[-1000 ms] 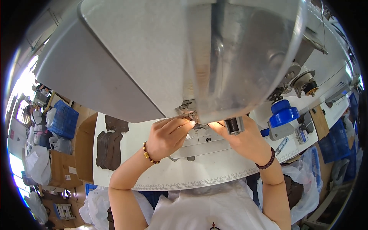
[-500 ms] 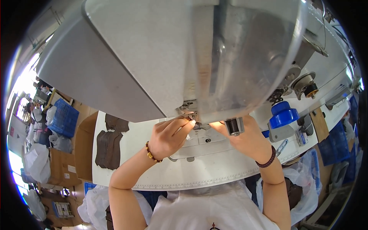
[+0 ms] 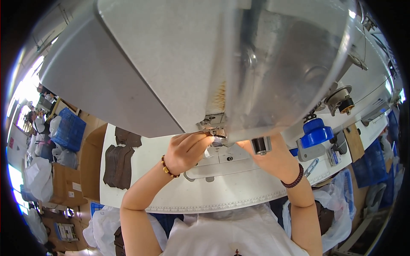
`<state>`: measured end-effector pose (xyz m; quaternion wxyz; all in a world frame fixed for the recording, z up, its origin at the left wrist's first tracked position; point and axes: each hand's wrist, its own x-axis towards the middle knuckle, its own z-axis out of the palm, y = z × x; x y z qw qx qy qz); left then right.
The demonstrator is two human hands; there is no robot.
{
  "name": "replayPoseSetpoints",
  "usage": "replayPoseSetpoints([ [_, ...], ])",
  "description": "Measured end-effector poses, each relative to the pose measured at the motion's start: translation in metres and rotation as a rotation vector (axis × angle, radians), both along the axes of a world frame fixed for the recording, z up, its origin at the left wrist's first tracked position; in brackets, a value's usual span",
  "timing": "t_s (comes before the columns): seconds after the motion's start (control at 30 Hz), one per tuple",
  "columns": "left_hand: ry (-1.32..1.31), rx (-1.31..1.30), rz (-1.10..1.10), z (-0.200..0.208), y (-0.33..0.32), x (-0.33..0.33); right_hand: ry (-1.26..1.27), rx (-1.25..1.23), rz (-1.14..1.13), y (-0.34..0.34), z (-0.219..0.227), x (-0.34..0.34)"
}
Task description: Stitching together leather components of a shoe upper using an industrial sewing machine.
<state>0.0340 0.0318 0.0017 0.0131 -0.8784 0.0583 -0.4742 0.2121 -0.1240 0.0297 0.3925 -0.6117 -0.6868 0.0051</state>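
A large pale sewing machine head (image 3: 171, 64) fills the upper middle, with a clear plastic guard (image 3: 290, 72) over its right side. Beneath it, my left hand (image 3: 186, 150) has thumb and fingers pinched together at the metal presser foot (image 3: 218, 131). Whatever lies between those fingertips is too small to make out. My right hand (image 3: 275, 158) reaches under the guard from the right, beside a dark roller (image 3: 259, 146); most of its fingers are hidden. Below the foot, the metal needle plate (image 3: 222, 164) is set into the white table.
Stacked dark brown pieces (image 3: 118, 166) lie on the white table (image 3: 171, 200) at left. A blue knob (image 3: 316, 132) and a thread spool (image 3: 345, 103) stand at right. Cardboard boxes (image 3: 67, 184) and blue crates (image 3: 68, 130) stand beyond the left side.
The view has shifted slightly. My left fingertips have drawn a little to the left, baring more of the presser foot. My right hand stays beside the roller.
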Motion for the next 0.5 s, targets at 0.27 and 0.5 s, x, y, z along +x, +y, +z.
replayPoseSetpoints([
  [0.27,-0.006,0.003,0.015,-0.0029,0.0054,0.0012,-0.077,0.112,0.004,0.0029,-0.0015,0.0008],
  [0.5,-0.028,0.005,0.024,-0.0018,0.0063,0.0004,-0.130,0.173,0.024,-0.0007,0.0012,0.0003],
])
